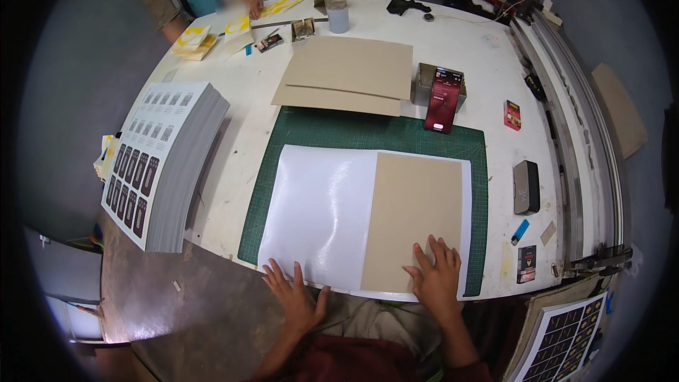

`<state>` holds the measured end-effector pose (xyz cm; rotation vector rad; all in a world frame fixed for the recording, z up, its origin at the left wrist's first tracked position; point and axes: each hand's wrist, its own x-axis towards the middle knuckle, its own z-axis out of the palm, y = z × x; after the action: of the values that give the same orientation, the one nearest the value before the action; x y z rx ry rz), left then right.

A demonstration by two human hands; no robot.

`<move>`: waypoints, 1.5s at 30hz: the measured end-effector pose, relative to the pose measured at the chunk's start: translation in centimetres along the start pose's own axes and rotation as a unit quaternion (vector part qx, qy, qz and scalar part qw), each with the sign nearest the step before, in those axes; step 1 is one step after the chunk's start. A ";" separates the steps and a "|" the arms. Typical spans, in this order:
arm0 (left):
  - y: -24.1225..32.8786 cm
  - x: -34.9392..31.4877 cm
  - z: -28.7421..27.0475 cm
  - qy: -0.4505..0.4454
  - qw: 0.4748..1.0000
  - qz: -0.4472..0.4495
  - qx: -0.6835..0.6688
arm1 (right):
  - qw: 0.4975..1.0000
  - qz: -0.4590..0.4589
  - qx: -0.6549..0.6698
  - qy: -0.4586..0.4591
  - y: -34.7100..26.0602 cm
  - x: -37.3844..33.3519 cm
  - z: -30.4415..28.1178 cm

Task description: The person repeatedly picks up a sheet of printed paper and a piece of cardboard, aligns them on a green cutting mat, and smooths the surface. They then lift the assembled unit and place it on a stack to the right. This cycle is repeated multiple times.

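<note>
Currently, a glossy white sheet (318, 212) lies over a green cutting mat (456, 143) at the near edge of the white table (500, 170), and a tan board (417, 205) rests on the sheet's right half. The board leaves narrow white margins along its far and right edges, while its near edge sits close to the sheet's own. The left hand (291, 304) is at the sheet's near left edge, fingers spread wide, gripping nothing; how firmly it presses cannot be told. The right hand (440, 276) lies over the board's near right part, fingers loosely spread and palm down, with nothing pinched.

Green strips of mat show beyond the sheet's far, left and right edges. To the left, a band of white tabletop separates the mat from a tall stack of printed sheets (152, 127). Room is tighter on the far side, where larger tan boards (346, 64) overlap the mat's far edge and a phone (442, 99) leans against a box (424, 76). On the right, a narrow strip of tabletop runs between the mat and a black case (525, 187), a blue lighter (520, 231) and a dark pack (526, 264).
</note>
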<state>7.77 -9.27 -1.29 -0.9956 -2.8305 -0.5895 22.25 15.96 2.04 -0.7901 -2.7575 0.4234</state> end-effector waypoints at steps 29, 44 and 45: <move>9.8 14.8 5.6 -0.168 0.922 0.336 -0.096 | 0.997 0.044 -0.054 -0.036 0.4 -2.3 -2.7; 20.4 21.0 12.9 -0.154 0.880 0.444 -0.072 | 0.998 0.044 0.044 -0.031 2.4 -4.0 -0.9; 20.9 20.2 12.8 -0.154 0.869 0.462 -0.091 | 0.998 0.043 0.039 -0.030 2.3 -3.9 -0.7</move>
<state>5.47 22.44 -2.16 -2.4059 -2.0801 -0.5894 26.82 15.85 1.35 -0.8936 -2.7494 0.5778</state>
